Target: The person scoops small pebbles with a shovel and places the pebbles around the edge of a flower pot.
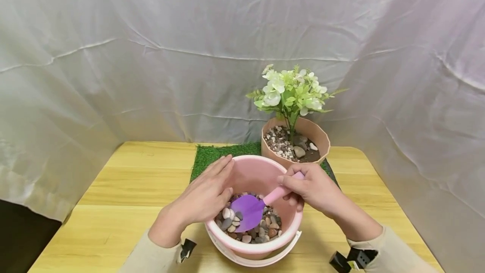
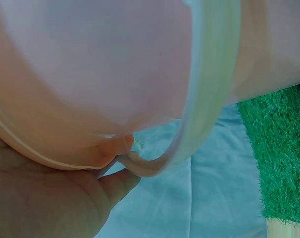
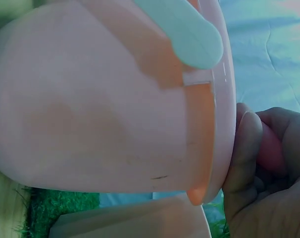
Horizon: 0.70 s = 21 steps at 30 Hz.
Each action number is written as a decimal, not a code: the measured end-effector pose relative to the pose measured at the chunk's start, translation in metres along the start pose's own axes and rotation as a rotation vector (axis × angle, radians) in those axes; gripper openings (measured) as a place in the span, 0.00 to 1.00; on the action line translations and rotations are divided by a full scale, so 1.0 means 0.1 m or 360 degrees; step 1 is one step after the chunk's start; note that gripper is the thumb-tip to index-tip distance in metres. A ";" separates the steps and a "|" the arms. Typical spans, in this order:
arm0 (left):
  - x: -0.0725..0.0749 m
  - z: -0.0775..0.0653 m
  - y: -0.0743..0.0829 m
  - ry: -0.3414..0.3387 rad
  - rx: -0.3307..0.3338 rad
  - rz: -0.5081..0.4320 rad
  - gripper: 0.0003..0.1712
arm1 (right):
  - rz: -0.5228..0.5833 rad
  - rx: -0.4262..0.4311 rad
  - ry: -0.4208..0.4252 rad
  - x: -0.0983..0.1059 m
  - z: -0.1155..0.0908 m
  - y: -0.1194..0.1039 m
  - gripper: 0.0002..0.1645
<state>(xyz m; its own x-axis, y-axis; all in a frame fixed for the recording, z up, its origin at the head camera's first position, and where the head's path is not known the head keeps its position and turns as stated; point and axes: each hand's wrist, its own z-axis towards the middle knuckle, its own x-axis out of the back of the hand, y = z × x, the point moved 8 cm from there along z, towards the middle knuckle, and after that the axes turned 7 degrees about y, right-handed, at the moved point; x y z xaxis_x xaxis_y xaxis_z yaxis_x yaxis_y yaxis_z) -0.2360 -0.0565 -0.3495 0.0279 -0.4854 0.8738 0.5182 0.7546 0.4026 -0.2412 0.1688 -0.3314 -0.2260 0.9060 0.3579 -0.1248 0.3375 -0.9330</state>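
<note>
A toy shovel with a purple blade [image 1: 248, 213] and pink handle [image 1: 275, 195] slants down into a pink bucket [image 1: 261, 248]. My right hand [image 1: 312, 186] grips that handle above the bucket's right rim. Pebbles [image 1: 270, 224] of mixed colours cover the bucket's bottom, and several lie against the blade's left edge. My left hand [image 1: 204, 191] rests on the left rim, its fingers straight and its thumb over the inside. In the left wrist view, the fingers of the left hand [image 2: 51, 201] lie along the rim near the bail handle [image 2: 209, 84].
Behind the bucket stands a peach planter [image 1: 273, 153] of gravel and stones, holding a white-flowered plant [image 1: 293, 89]. Green turf [image 1: 212, 157] lies under it on the wooden table [image 1: 125, 188]. Grey cloth [image 1: 182, 20] hangs around the table.
</note>
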 end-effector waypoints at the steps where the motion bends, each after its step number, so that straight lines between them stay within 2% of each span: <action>1: 0.00 0.00 0.00 0.0005 -0.0005 -0.0003 0.39 | 0.0015 0.0001 -0.0002 0.00 -0.01 0.01 0.18; 13: -0.02 0.00 0.00 -0.0041 0.0023 0.0015 0.40 | 0.0088 -0.0060 0.0016 0.06 -0.08 0.12 0.16; 21: -0.01 0.00 0.01 -0.0029 0.0005 0.0013 0.40 | 0.0123 -0.0018 -0.0033 0.05 -0.11 0.13 0.16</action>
<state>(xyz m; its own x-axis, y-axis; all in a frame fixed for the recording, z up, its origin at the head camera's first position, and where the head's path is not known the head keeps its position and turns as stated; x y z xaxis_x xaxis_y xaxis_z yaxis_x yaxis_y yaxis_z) -0.2360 -0.0552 -0.3499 0.0164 -0.4710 0.8820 0.5154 0.7599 0.3962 -0.2335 0.1807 -0.3420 -0.2544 0.9239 0.2857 -0.0952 0.2700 -0.9581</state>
